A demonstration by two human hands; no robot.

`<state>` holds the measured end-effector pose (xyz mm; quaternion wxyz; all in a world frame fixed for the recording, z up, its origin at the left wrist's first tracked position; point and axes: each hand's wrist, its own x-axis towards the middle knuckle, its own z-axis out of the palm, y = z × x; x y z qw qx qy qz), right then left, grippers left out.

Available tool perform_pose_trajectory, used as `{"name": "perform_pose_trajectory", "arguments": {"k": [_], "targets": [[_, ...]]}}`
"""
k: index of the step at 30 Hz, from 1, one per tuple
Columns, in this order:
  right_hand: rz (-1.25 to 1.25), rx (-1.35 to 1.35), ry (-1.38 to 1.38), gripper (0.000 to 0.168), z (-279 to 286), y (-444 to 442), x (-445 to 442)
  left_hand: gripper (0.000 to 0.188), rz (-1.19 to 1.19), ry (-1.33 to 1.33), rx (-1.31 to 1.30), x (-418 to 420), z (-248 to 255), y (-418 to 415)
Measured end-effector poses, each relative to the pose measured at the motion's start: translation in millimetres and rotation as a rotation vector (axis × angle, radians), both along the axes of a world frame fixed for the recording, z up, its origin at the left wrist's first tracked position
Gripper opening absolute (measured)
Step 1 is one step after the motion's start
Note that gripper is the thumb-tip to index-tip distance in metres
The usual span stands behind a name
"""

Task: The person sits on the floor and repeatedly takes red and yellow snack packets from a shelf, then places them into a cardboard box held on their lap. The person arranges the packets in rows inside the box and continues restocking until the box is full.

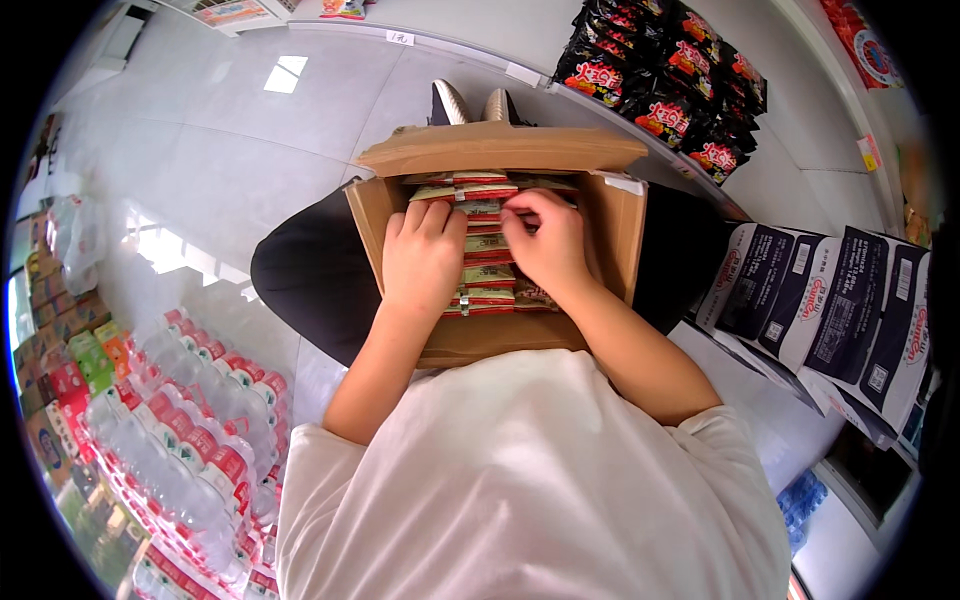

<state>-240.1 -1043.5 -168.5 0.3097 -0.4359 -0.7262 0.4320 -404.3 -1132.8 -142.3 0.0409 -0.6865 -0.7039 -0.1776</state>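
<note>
An open cardboard box (499,152) sits before me between my black-trousered knees, its far flap raised. Inside, small red and cream snack packets (487,244) stand in a tight row, with more packets beside them on the right. My left hand (426,251) lies over the left side of the row, fingertips down on the packets near the far end; what is under the palm is hidden. My right hand (546,236) has thumb and fingertips pinched close together at the right edge of the same row; whether a packet is between them cannot be made out.
Black snack bags (667,71) lie piled on a low white shelf (480,46) at the far right. Dark printed cartons (817,300) are stacked at the right. Shrink-wrapped plastic bottles (187,442) stand at the left, with coloured packages behind. Two shoes (472,103) show beyond the box.
</note>
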Motion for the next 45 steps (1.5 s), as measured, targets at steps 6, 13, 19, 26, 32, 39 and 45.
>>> {"name": "perform_pose_trajectory", "arguments": {"k": [6,13,19,26,32,39,45], "targets": [[-0.074,-0.319,0.061,0.028,-19.4,-1.5,-11.4,0.017,0.083,-0.01,0.108,1.1,4.8,5.0],[-0.032,-0.622,0.324,0.026,-28.9,-3.5,-11.6,0.016,0.071,0.022,0.024,0.1,-5.4,4.1],[-0.111,-0.89,0.697,0.045,-28.6,3.5,-9.7,0.02,0.074,-0.057,0.017,4.0,0.2,-1.7],[0.171,-0.778,0.46,0.069,-8.7,-4.6,-19.9,0.029,0.055,0.018,-0.043,3.9,4.1,9.1],[-0.017,-0.689,0.548,0.063,-22.1,-4.1,-25.1,0.028,0.075,-0.08,-0.168,4.5,8.5,9.8],[-0.046,-0.234,0.163,0.039,-26.3,-13.0,-15.6,0.018,0.026,-0.492,0.055,-10.0,0.9,4.0],[-0.001,-0.006,0.164,0.035,-12.1,-16.0,-12.9,0.033,0.03,-0.131,-0.121,-5.2,3.8,12.4]]}}
